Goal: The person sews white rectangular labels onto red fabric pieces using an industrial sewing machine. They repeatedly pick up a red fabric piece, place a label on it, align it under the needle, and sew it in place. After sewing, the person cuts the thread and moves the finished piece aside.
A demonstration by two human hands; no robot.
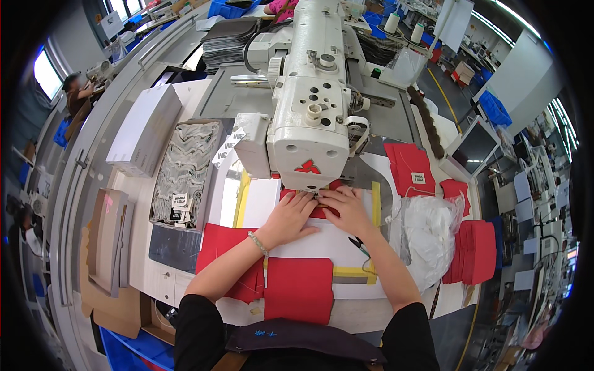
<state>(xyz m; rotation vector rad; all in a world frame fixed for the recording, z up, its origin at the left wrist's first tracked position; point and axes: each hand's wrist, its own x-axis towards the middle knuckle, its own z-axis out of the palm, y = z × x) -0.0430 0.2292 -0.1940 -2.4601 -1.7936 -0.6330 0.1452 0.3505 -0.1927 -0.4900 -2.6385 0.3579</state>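
Note:
Both hands lie at the needle area of a white industrial sewing machine (307, 139), over a small piece of red fabric (319, 213). My left hand (288, 217) rests with its fingers stretched out on the piece's left side, a beaded bracelet at the wrist. From the right, my right hand (346, 210) presses the piece with fingers spread flat. The needle and part of the fabric are hidden by the machine head and my fingers. Beneath is a white sheet (297, 248) edged with yellow tape. Dark thread snips (357, 245) lie beside my right forearm.
Red panels lie in front (299, 290) and to the left (216, 247). At right are a crumpled clear plastic bag (427, 238), a red stack (473, 253) and a labelled red piece (409, 170). A box of woven labels (185, 164) and a white carton (143, 133) stand left.

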